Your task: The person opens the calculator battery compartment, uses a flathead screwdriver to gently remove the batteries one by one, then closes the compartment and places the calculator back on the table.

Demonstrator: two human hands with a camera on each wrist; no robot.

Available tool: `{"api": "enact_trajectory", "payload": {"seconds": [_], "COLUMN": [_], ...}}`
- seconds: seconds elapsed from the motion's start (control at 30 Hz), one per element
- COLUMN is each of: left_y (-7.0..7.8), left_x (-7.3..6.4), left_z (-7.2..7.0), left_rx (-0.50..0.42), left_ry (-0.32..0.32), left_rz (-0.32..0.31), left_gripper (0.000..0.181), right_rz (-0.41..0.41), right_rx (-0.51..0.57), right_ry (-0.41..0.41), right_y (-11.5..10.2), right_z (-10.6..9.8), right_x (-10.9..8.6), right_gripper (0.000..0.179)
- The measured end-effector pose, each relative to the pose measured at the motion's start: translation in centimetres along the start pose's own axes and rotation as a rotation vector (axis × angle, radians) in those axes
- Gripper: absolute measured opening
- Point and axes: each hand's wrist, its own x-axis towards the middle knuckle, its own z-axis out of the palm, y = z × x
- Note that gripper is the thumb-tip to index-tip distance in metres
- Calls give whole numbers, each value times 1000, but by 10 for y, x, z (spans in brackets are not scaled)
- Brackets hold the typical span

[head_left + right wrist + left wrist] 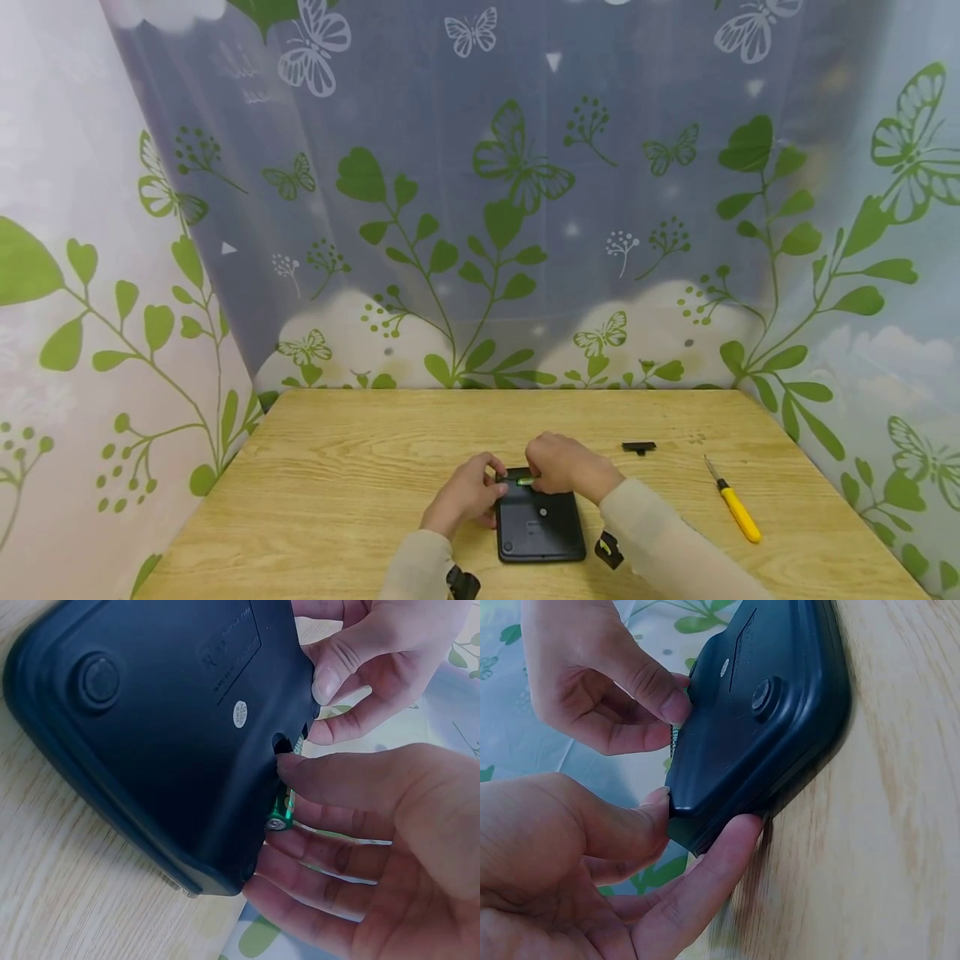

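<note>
A black calculator-like device [542, 533] lies face down on the table, with round rubber feet and a small pale sticker [240, 714] on its back. My left hand [467, 493] grips its far left corner, the thumb on the end edge and a finger along the side. A green battery [280, 814] sits at the opening in the raised far end of the device, its flat metal end showing. My right hand [561, 467] pinches this battery, thumb at the edge of the opening and fingers behind. Part of the battery is hidden by the fingers.
On the wooden table [337, 467], a small black battery cover [639, 447] lies right of the hands. Farther right lies a screwdriver [737, 507] with a yellow handle, its tip pointing away. A patterned curtain [450, 250] stands behind the table's far edge.
</note>
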Motion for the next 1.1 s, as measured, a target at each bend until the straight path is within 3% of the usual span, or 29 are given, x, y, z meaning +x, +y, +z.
{"api": "enact_trajectory", "payload": {"seconds": [0.57, 0.87, 1.1], "left_y": [0, -2, -1], "left_x": [1, 0, 0], "left_z": [-1, 0, 0], "left_rx": [10, 14, 25], "left_ry": [-10, -5, 3], "left_rz": [-2, -4, 5], "left_gripper": [20, 20, 19], "right_rz": [-10, 3, -68], "right_rx": [-4, -37, -19], "right_ry": [-16, 8, 38], "right_y": [-3, -3, -2], "right_z": [0, 4, 1], "right_x": [0, 0, -2], "right_gripper": [36, 32, 36]}}
